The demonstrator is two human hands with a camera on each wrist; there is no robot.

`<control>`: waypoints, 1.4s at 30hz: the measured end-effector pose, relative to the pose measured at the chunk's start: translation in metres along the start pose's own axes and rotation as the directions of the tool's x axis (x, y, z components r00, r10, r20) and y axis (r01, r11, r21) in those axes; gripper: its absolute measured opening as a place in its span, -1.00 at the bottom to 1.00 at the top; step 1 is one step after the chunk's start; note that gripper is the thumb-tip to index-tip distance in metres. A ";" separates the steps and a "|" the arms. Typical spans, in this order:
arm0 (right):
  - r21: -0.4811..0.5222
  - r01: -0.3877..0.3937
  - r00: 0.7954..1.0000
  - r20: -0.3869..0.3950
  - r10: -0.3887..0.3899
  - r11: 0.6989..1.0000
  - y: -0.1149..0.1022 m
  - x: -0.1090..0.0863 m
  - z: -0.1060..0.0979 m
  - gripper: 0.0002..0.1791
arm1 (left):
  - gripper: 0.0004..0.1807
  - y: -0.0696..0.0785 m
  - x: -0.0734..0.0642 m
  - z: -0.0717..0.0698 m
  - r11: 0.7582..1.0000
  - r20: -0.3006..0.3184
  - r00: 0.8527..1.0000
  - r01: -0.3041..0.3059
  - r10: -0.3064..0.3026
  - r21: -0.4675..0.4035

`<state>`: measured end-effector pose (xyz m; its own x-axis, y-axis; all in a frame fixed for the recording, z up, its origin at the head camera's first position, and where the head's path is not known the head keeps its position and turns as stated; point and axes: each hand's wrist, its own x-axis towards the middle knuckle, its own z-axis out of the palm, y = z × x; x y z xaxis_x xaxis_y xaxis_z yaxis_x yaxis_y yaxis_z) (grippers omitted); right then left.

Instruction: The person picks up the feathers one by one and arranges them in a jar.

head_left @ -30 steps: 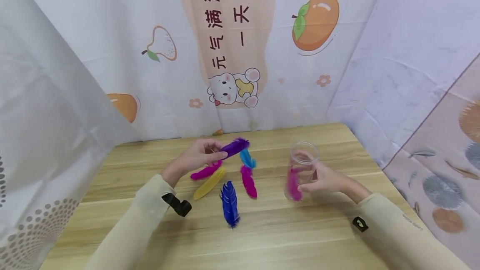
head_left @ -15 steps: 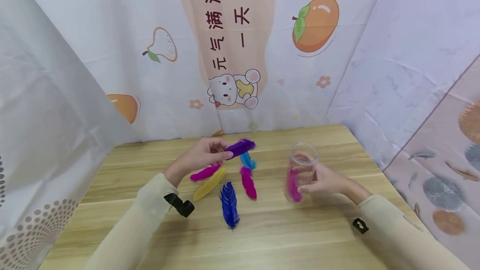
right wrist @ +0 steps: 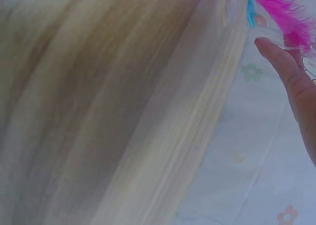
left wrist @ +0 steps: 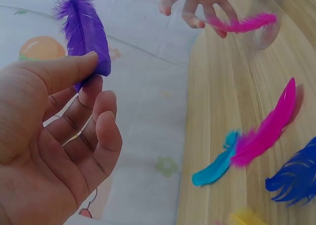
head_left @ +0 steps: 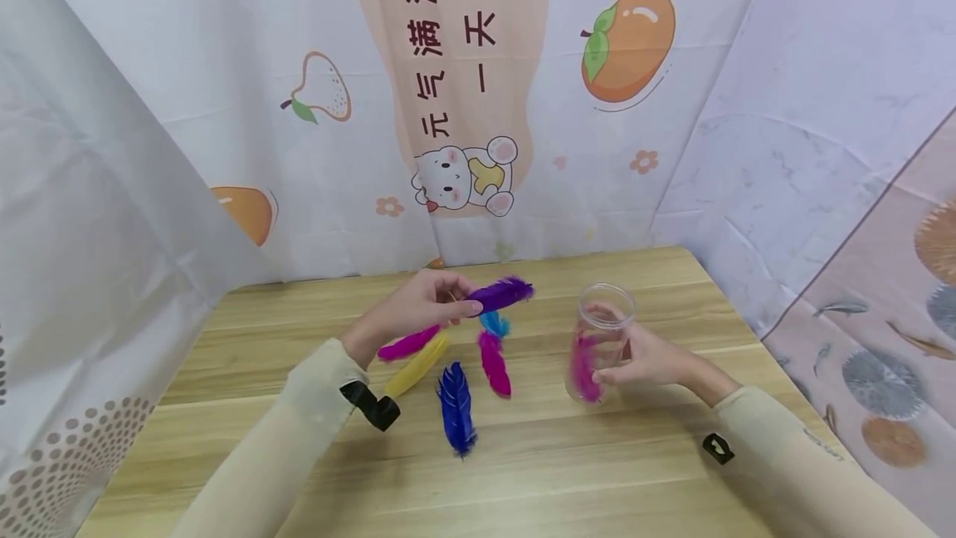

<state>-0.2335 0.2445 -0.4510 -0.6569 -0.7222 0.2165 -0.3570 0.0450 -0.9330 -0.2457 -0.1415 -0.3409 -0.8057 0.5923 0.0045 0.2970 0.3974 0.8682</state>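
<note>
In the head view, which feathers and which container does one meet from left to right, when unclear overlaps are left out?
Yellow feather, dark blue feather, right loose pink feather, clear jar.

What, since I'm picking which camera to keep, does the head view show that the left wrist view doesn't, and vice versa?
Only the head view: the person's cream sleeves, the printed lettering on the backdrop, and the blue feather whole.

Only the left wrist view: the palm of the left hand, and the far end of the turquoise feather, hidden in the head view behind the purple feather.

Both: the left hand pinching the purple feather, the right hand holding the clear jar with a pink feather inside, and the wooden tabletop.
</note>
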 end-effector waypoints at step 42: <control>0.001 -0.028 1.000 0.003 0.028 1.000 -0.003 0.000 0.000 0.04 | -0.87 0.054 0.042 0.026 0.976 0.141 0.971 -0.203 0.191 0.078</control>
<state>-0.2319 0.2443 -0.4482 -0.6646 -0.7227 0.1897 -0.3382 0.0646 -0.9388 -0.2508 -0.0769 -0.3070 -0.6539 0.7499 0.1005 0.4939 0.3224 0.8075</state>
